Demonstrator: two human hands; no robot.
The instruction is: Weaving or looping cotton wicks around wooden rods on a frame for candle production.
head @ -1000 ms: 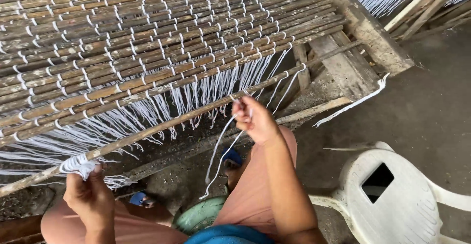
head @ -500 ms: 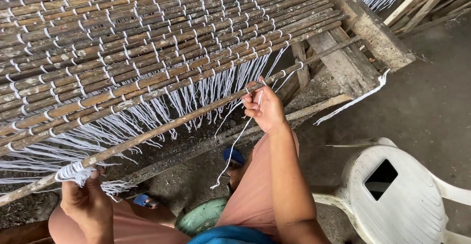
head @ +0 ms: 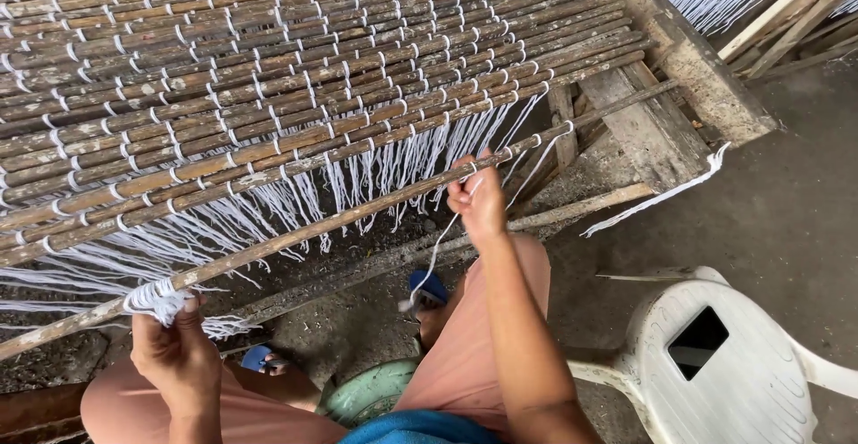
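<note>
A: Where are the two hands?

B: Both are at the loose stick (head: 357,216), the nearest one of the mat of tied sticks (head: 268,69). It lies slanted below the mat's front edge, with white strings (head: 393,163) hanging between the two.

A: What does the left hand (head: 174,355) hold?

B: Its grip is closed around a small bundle of white string (head: 156,299), which is wrapped on the stick near its left end.

A: And the right hand (head: 478,198)?

B: Its fingers are pinched on a single white string (head: 438,247) just at the stick, further to the right. The free end hangs down toward the ground.

A: What else is near?

B: A white plastic chair (head: 724,364) stands at the right and a green bowl (head: 371,390) between the knees.
</note>
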